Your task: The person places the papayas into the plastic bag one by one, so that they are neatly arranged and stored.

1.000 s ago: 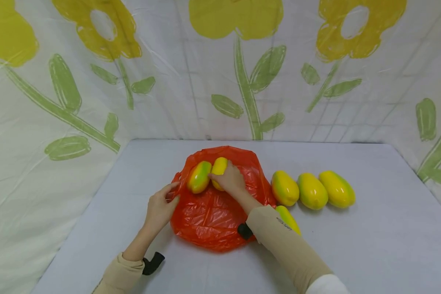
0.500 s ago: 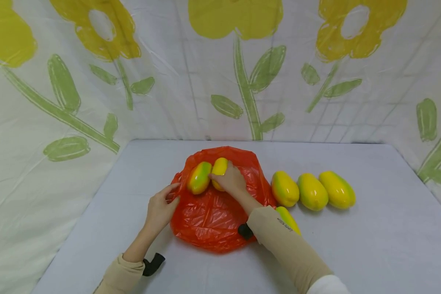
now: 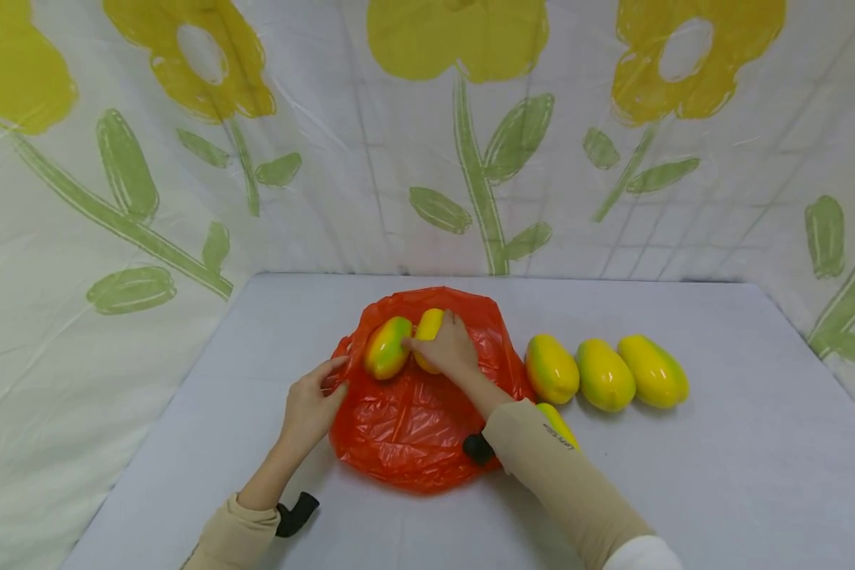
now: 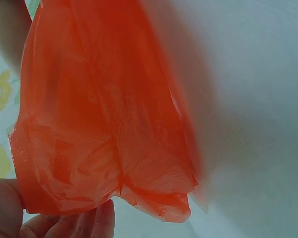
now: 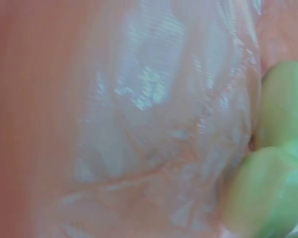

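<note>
A red plastic bag (image 3: 406, 431) lies on the table with its mouth spread wide. Inside, at the far left, rests a yellow-green papaya (image 3: 388, 348). Beside it my right hand (image 3: 452, 348) grips a second papaya (image 3: 427, 326) from the right; fingers hide part of this fruit. My left hand (image 3: 309, 404) holds the bag's left rim. In the left wrist view, the thumb and fingers of the left hand (image 4: 69, 223) meet the edge of the bag (image 4: 84, 129). The right wrist view is blurred and shows bag film (image 5: 149, 94) near two pale green papayas.
Right of the bag, three papayas (image 3: 606, 374) stand in a row. Another papaya (image 3: 557, 427) lies nearer, partly behind the right sleeve (image 3: 563, 475). Black wrist pieces (image 3: 297, 514) jut from both sleeves. A flowered sheet (image 3: 356, 158) hangs behind the white table (image 3: 684, 491).
Hands, bag and fruit keep almost the same places. My right hand's fingers have shifted slightly on the papaya; the whole head view has dropped a few pixels.
</note>
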`<state>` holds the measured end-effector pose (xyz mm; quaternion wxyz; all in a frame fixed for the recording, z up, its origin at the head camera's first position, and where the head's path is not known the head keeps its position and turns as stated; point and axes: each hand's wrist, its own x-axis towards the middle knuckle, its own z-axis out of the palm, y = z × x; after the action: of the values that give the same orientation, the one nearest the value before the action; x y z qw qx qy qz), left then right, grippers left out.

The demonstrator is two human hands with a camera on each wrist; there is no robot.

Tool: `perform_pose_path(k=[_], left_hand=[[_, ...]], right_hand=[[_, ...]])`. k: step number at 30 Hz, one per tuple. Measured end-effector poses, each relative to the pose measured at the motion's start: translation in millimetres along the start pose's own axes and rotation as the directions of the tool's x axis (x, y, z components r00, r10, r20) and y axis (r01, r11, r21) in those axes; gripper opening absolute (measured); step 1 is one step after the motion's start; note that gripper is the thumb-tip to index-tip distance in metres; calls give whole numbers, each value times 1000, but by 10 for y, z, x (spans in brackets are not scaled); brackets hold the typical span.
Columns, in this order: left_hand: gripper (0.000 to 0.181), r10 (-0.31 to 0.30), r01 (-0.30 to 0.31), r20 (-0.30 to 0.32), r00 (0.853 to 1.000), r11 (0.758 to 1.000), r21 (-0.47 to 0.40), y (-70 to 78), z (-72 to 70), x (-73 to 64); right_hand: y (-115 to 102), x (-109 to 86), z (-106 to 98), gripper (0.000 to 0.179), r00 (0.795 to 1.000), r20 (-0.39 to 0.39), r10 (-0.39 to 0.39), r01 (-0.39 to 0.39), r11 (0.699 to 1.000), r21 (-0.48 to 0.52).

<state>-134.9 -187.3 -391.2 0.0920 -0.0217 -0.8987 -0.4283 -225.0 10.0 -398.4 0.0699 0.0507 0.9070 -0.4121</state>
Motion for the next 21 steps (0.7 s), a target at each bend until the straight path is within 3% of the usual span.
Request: perform_pose_path(k=[7, 21], left_hand=[[35, 5, -5, -4, 1000, 1000, 3, 16, 3, -3], [34, 28, -28, -3, 1000, 1000, 8, 21, 16, -8]], right_hand=[[-29, -35, -145, 104, 1000, 20, -15, 15, 1000, -24], [-14, -209, -482, 101, 998, 24, -52, 51, 998, 36]])
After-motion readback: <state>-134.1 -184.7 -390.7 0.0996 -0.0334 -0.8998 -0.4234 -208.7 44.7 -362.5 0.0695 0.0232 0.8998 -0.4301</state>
